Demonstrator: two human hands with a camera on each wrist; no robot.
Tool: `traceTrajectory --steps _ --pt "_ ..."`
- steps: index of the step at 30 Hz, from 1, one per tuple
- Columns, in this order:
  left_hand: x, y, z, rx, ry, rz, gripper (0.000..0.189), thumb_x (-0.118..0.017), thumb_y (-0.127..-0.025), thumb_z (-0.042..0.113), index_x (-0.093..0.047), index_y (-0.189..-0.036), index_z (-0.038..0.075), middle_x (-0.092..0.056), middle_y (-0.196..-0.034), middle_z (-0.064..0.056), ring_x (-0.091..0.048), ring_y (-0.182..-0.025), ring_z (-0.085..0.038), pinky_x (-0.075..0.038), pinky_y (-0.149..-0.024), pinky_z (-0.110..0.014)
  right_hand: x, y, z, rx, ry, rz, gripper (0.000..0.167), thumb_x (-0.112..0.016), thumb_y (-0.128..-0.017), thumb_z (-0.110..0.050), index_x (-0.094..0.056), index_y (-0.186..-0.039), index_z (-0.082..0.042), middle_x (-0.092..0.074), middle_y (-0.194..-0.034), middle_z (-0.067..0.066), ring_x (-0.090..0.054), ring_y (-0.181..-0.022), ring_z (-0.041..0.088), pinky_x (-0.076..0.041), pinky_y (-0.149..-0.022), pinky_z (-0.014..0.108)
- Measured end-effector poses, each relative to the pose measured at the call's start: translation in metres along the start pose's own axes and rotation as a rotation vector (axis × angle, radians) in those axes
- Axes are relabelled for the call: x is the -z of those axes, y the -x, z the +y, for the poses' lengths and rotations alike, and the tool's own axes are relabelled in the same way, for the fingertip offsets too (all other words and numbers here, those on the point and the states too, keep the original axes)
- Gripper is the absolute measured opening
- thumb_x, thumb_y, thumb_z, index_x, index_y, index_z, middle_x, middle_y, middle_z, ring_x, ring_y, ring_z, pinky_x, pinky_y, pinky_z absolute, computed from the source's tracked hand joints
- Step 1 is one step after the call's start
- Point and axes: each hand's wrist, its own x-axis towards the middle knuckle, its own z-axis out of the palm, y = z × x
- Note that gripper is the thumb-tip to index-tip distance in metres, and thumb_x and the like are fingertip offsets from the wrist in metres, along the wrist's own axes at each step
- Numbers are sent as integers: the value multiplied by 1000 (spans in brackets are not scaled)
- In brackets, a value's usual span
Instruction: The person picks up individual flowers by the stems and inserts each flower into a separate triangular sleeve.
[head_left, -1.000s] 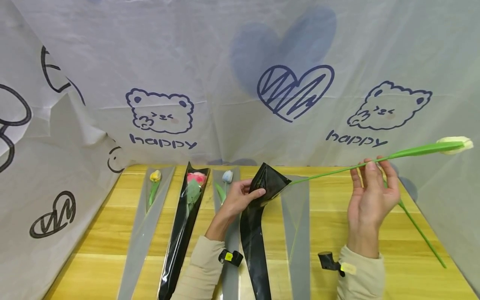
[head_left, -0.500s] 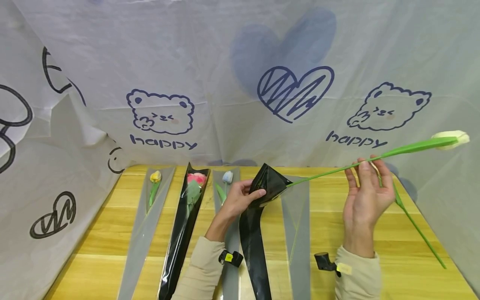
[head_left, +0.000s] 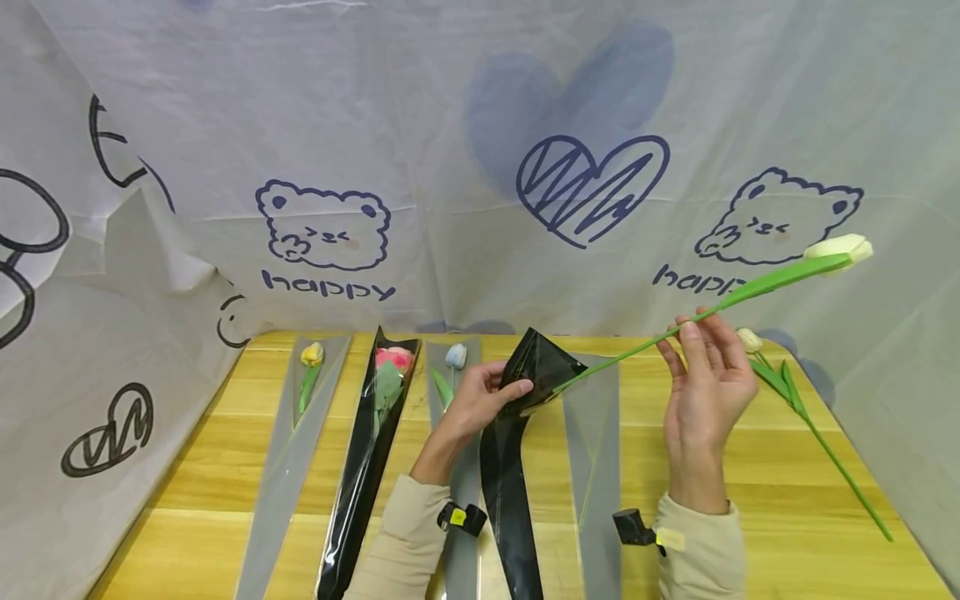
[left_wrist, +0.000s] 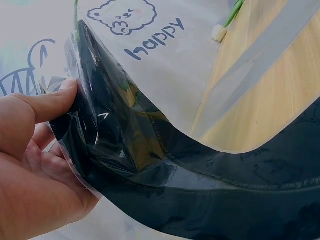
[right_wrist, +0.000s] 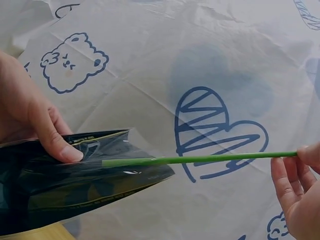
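Two hands share one flower: my right hand (head_left: 708, 392), right of centre in the frame, pinches the stem (head_left: 630, 353) of a white tulip (head_left: 787, 275), its bloom tilted toward the upper right. My left hand (head_left: 476, 396), mid-frame, grips a black wrapper (head_left: 543, 367) just below its mouth, thumb on the clear front. I judge that this grip spreads the mouth, and that I pinch well up the stem so its lower end stays free to pass inside. The wrapper's tail hangs toward the bottom edge.

Left of it lie a yellow tulip (head_left: 312, 354), a pink flower (head_left: 394, 360) and a blue tulip (head_left: 455, 357), each in its wrapper, probably set side by side to leave the middle for working. Right of the black one, a grey wrapper (head_left: 600, 525) shows no bloom. A loose white tulip (head_left: 806, 415) lies on the tabletop (head_left: 795, 533) at the right, perhaps put there within reach.

The right wrist view shows what the head view leaves unclear: the stem's end appears behind the clear film, near my left thumb (right_wrist: 67, 152). That view misses the bloom. Only the left wrist view shows my lower fingers tucked behind the wrapper.
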Motion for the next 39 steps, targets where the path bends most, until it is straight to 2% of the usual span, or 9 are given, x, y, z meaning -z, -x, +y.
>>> traceTrajectory --steps 15,23,30,39 --pt "0 2 5 6 11 -3 30 -70 -99 12 -69 -125 -3 -74 -107 -15 -70 -90 -17 -54 -77 -27 -5 8 11 -36 55 -89 34 -75 -87 11 -61 -115 21 -69 -95 21 -69 -86 29 -61 -71 34" --pt "-1 3 7 5 18 -7 31 -71 -98 12 -69 -126 -3 -74 -108 -17 -70 -90 -16 -54 -76 -25 -6 13 13 -72 200 -168 35 -76 -88 9 -60 -117 21 -71 -97 18 -71 -92 27 -60 -77 36" --pt "-2 4 8 -18 28 -27 29 -69 -100 10 -68 -123 -7 -74 -106 -17 -68 -86 -13 -53 -74 -26 -6 17 15 -111 271 -225 34 -75 -88 10 -60 -115 23 -73 -99 23 -73 -93 31 -60 -78 36" --pt "-1 4 11 -22 27 -34 30 -69 -99 11 -68 -125 -5 -74 -107 -18 -67 -85 -12 -52 -75 -26 -7 21 20 -79 387 -356 24 -73 -92 5 -65 -108 20 -73 -100 28 -75 -87 24 -59 -79 36"
